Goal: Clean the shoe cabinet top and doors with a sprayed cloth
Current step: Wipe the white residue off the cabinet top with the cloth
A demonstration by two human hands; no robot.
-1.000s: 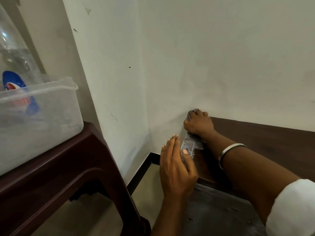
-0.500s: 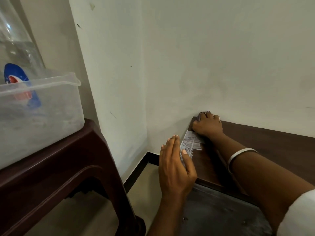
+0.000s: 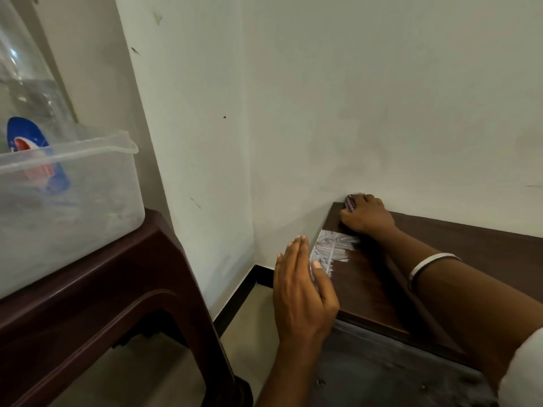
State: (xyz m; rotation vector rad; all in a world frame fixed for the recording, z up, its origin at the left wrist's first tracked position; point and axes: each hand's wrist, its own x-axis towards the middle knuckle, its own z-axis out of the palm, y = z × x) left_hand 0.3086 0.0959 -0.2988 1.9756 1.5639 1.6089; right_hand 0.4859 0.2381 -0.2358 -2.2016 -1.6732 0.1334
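Right hand [image 3: 367, 215] at the far left corner of the shoe cabinet top [image 3: 379, 286], up against the wall [image 3: 367, 98]. Fingers curled down over a patterned cloth [image 3: 350, 203]; only a small bunched edge of it shows past the fingertips, touching the wall line. Hand grasping the cloth, pressing it to the wood.

Left hand [image 3: 302, 286] at the cabinet's left edge, fingers straight and together, lying flat along the side; thumb over the top edge. Released, grasping nothing.

Whitish streaked smear [image 3: 330, 251] on the dark wood between the two hands, just beside the left thumb. Cabinet door [image 3: 382, 368] below the top's front lip looks grey and dusty.

Metal bangle [image 3: 432, 265] on the right forearm; white sleeve [image 3: 523, 374] at lower right.

Left of the cabinet: dark brown plastic stool [image 3: 97, 289] carrying a clear plastic tub [image 3: 88, 195]. A clear bottle with a blue label [image 3: 26, 92] stands behind the tub.
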